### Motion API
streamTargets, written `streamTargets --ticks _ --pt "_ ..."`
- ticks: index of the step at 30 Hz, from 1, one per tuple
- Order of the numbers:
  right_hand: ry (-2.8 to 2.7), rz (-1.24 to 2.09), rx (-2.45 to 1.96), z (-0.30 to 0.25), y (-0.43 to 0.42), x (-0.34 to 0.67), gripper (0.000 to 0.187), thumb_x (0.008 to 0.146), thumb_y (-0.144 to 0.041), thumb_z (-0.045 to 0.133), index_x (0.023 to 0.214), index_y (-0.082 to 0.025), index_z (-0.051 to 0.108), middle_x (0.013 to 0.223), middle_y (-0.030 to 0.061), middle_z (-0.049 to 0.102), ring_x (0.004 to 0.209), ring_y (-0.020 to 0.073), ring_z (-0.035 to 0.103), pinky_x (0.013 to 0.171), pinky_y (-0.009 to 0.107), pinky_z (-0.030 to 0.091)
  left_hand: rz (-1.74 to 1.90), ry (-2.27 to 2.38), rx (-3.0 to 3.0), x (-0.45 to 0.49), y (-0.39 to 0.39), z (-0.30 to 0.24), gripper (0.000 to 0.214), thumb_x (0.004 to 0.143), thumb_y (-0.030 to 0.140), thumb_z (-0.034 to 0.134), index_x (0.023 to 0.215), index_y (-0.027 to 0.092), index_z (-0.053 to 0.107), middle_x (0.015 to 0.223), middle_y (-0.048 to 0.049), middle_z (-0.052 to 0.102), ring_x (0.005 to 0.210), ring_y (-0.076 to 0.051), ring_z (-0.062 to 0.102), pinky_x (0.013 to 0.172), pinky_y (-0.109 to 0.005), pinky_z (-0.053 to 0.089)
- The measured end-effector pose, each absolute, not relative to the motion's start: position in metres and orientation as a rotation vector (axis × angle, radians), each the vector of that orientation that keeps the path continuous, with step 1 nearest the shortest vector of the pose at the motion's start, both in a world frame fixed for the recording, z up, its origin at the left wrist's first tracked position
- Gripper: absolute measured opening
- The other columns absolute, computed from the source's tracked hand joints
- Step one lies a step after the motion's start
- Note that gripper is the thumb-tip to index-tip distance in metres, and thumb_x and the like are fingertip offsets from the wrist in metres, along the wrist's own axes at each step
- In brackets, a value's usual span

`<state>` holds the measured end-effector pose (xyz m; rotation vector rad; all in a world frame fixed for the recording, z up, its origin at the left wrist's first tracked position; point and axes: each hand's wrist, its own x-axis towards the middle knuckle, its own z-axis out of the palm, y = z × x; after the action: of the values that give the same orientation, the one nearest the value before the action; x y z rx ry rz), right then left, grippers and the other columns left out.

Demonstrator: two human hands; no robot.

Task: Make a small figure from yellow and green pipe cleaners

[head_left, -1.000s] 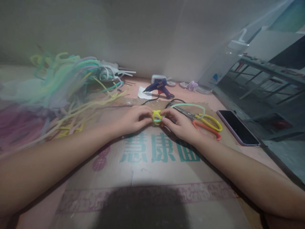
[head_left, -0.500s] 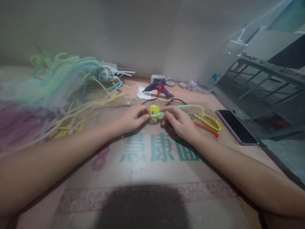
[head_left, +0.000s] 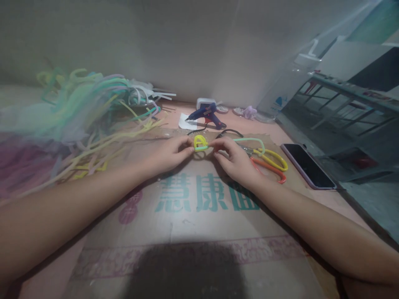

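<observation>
Between my hands is a small yellow pipe-cleaner shape (head_left: 199, 141), built of bent loops like a little cage. A mint-green pipe cleaner (head_left: 259, 143) runs along its lower edge, and its loose tail shows beyond my right hand, curving over the scissors. My left hand (head_left: 171, 155) pinches the left side of the yellow shape between thumb and fingers. My right hand (head_left: 232, 158) is at the right side with its index finger reaching the shape; the thumb is bent below, and the green strand is partly hidden by this hand.
Scissors (head_left: 274, 160) with yellow and orange handles lie right of my right hand, near a phone (head_left: 308, 166). A blue glue gun (head_left: 204, 114) stands behind on white paper. Many pastel pipe cleaners (head_left: 93, 95) pile up at left. Printed cardboard (head_left: 187, 226) covers the table.
My right fingers have shifted, and the green strand now lies closer along the yellow shape's lower edge. Its tail past my right hand looks slightly shorter. My left hand keeps its pinch.
</observation>
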<state>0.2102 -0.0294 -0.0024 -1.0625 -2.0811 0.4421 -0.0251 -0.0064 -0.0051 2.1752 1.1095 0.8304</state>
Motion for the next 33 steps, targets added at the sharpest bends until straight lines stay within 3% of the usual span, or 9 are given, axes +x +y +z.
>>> streamTargets --ticks 17,27,33 --pt "-2.142 0.321 -1.023 -0.0021 -0.0298 0.2086 0.028 0.080 -0.005 0.051 0.099 -0.024 0.058 0.086 0.0009 0.053 0.084 0.0187 0.055 0.081 0.033 0.044 0.816 1.137 2.226 -0.0257 -0.0055 -0.0058 0.020 0.091 0.036 0.050 0.093 0.021 0.063 0.092 -0.0042 0.071 0.083 -0.021 0.063 0.075 -0.035 0.049" --pt "-2.164 0.335 -0.983 -0.0001 -0.0314 0.2080 0.027 0.083 -0.004 0.046 0.098 -0.023 0.059 0.086 0.0020 0.050 0.082 0.0185 0.052 0.078 0.033 0.043 0.808 1.112 2.224 -0.0254 -0.0064 -0.0036 0.018 0.090 0.034 0.050 0.094 0.021 0.063 0.094 -0.0043 0.071 0.086 -0.022 0.063 0.079 -0.035 0.049" --pt "-2.132 0.321 -1.004 -0.0011 -0.0300 0.2084 0.021 0.086 -0.008 0.053 0.100 -0.022 0.060 0.091 0.0033 0.053 0.085 0.0190 0.053 0.080 0.035 0.045 0.789 1.129 2.221 -0.0255 -0.0068 -0.0040 0.021 0.091 0.036 0.051 0.095 0.019 0.063 0.092 -0.0043 0.070 0.084 -0.021 0.062 0.078 -0.033 0.048"
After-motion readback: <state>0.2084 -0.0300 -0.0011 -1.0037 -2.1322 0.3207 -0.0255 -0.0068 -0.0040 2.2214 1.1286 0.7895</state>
